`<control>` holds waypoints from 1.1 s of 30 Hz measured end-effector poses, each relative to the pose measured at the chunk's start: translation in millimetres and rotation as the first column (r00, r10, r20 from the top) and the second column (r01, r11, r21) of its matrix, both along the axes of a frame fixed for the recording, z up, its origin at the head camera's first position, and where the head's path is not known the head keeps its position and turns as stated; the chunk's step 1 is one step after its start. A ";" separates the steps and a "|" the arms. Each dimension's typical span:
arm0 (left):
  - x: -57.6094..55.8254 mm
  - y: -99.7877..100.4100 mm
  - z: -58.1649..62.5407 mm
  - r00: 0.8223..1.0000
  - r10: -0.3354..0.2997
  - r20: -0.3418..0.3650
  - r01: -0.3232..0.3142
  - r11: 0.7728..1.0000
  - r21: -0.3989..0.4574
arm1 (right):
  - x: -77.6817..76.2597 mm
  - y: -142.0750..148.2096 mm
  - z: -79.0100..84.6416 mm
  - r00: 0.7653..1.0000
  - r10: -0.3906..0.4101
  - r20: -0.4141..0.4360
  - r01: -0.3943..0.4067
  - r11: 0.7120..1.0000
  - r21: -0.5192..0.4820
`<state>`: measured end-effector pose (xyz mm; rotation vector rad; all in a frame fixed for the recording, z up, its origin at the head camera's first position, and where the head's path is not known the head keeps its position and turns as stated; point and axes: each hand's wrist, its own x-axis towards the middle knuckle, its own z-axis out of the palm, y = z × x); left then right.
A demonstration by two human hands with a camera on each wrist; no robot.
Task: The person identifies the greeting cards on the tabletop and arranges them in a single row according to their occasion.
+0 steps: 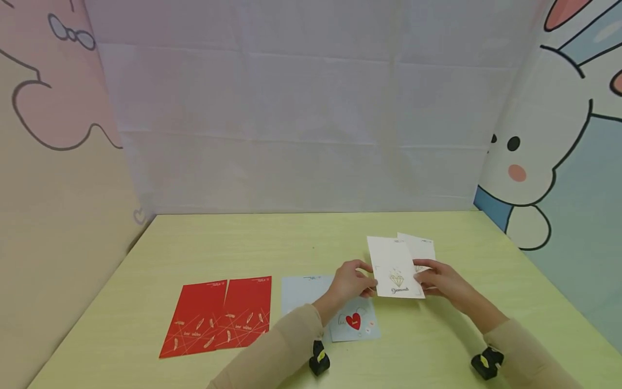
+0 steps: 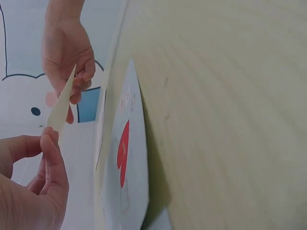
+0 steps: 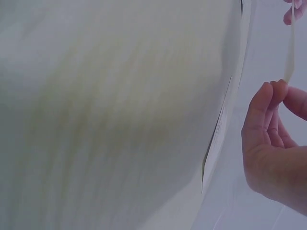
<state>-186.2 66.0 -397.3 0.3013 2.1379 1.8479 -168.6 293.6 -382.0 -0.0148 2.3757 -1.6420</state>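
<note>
A white card (image 1: 392, 265) with a gold diamond and the word "Diamonds" is held up above the table between both hands. My left hand (image 1: 346, 283) pinches its left edge between thumb and fingers. At the opposite edge, my right hand (image 1: 449, 286) pinches the card, which appears nearly edge-on in the left wrist view. Behind it, a second white card (image 1: 420, 247) lies partly covered. Beneath the left forearm are two pale blue cards; the nearer card (image 1: 364, 329) bears a red heart, and the farther card (image 1: 303, 289) is partly hidden.
On the left, a red card (image 1: 194, 319) with gold feather prints lies against another red card (image 1: 250, 308). The pale yellow-green table (image 1: 252, 243) ends at a white backdrop (image 1: 301, 124). Cartoon-printed walls stand on both sides.
</note>
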 end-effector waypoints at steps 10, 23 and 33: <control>24.1 11.3 -2.6 0.999 0.006 0.034 -0.008 0.999 0.051 | 17.6 11.1 -4.0 1.000 -0.008 0.016 0.008 1.000 0.011; 42.1 16.7 -2.4 0.997 -0.035 0.068 0.032 0.999 0.041 | 30.8 24.0 -4.5 0.998 0.046 0.045 -0.046 0.999 0.006; 51.0 17.4 1.8 0.981 -0.076 0.177 0.079 0.997 -0.011 | 34.8 28.9 -7.7 0.993 0.066 0.093 -0.071 0.996 0.045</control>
